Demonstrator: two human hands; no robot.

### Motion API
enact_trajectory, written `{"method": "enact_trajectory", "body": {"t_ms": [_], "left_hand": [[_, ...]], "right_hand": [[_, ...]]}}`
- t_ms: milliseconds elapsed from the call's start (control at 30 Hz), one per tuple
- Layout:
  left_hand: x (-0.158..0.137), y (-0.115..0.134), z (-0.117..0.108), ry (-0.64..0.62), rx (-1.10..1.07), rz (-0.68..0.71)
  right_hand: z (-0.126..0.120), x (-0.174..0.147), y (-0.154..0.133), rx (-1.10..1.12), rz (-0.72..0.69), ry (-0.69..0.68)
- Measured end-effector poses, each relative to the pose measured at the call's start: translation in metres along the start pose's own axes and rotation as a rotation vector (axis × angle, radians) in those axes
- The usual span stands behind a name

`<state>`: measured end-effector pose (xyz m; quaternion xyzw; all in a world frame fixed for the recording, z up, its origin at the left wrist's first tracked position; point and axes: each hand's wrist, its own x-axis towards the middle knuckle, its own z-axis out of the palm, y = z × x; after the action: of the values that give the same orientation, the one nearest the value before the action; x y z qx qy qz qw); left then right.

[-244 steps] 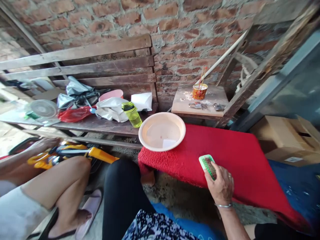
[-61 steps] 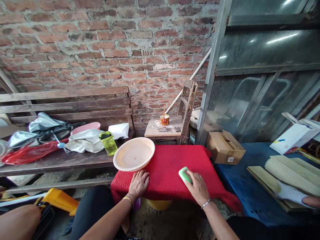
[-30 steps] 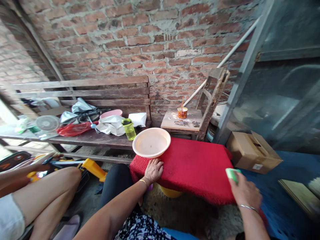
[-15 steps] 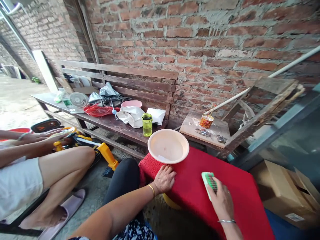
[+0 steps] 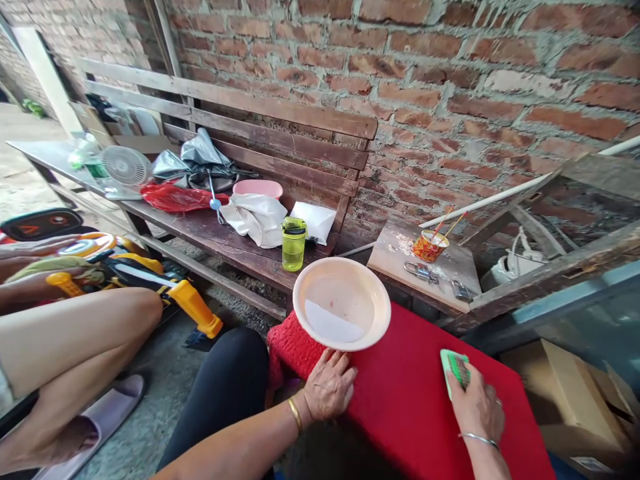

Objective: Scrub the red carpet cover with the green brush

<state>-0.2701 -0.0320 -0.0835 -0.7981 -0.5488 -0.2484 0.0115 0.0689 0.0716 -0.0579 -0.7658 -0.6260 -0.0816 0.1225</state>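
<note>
My right hand is closed round a scrubbing brush with a pale green body and darker green bristles facing up. It is held over the right part of a red cloth that covers a low table. My left hand rests on the cloth's near edge, fingers stretched out and holding nothing. Its fingertips lie just below the rim of a pale pink basin; whether they touch it I cannot tell. Water stands in the basin, with a bright reflection on its surface.
Behind, a wooden bench carries a yellow-green bottle, a white cloth and a fan. Padlocks lie on a side board. A cardboard box stands right; another person's knee is at left.
The view has tipped down and come closer to the table. My right hand has moved the brush a little rightward, away from the basin. My left hand stays at the cloth's edge.
</note>
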Motion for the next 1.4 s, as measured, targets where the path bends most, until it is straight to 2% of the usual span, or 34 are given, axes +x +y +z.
{"method": "enact_trajectory", "body": {"t_ms": [67,200,267,333,433,533,633,733,800,867,900,967,1100,1167,1233,1300,1333,1400], "left_hand": [[-0.003,0.0,0.002,0.002,-0.011,-0.009],[-0.009,-0.001,0.008,0.046,-0.003,-0.026],[-0.013,-0.003,0.01,0.033,0.018,-0.021],[-0.015,-0.005,0.012,0.001,0.033,-0.017],[-0.019,-0.007,0.013,-0.027,0.026,-0.022],[-0.02,-0.008,0.013,-0.046,0.026,-0.033],[-0.019,-0.007,0.01,-0.054,0.031,-0.021],[-0.016,-0.005,0.006,-0.042,0.034,-0.015],[-0.014,-0.003,0.005,-0.023,0.039,-0.021],[-0.012,-0.001,0.004,-0.004,0.031,-0.029],[-0.011,-0.001,0.004,-0.002,0.022,-0.034],[-0.009,0.0,0.004,-0.012,0.008,-0.042],[-0.007,-0.001,0.003,-0.029,0.006,-0.032],[-0.007,-0.002,0.003,-0.013,0.006,-0.019],[-0.007,-0.003,0.004,0.014,0.017,-0.004],[-0.007,-0.003,0.006,0.036,0.04,0.007],[-0.007,-0.003,0.006,0.042,0.048,0.011],[-0.005,-0.003,0.007,0.05,0.048,0.013]], "right_hand": [[0.0,0.004,-0.037,0.092,-0.097,0.008],[0.006,0.008,-0.132,0.235,-0.372,-0.047],[0.01,0.015,-0.157,0.218,-0.442,-0.089],[0.013,0.025,-0.159,0.186,-0.458,-0.107],[0.016,0.046,-0.122,0.134,-0.409,-0.088],[0.015,0.064,-0.053,0.046,-0.254,-0.059],[0.007,0.07,0.028,-0.045,0.005,-0.056],[-0.009,0.063,0.098,-0.111,0.331,-0.12],[-0.019,0.056,0.125,-0.138,0.502,-0.141],[-0.024,0.053,0.128,-0.135,0.554,-0.135],[-0.024,0.052,0.119,-0.115,0.525,-0.127],[-0.022,0.051,0.08,-0.038,0.376,-0.117],[-0.016,0.032,-0.046,0.139,-0.045,-0.116],[-0.014,0.016,-0.107,0.161,-0.204,-0.138],[-0.011,0.003,-0.149,0.151,-0.344,-0.145],[-0.008,0.0,-0.164,0.122,-0.4,-0.141],[-0.007,0.002,-0.16,0.105,-0.391,-0.136],[-0.007,0.011,-0.131,0.068,-0.314,-0.128]]}}
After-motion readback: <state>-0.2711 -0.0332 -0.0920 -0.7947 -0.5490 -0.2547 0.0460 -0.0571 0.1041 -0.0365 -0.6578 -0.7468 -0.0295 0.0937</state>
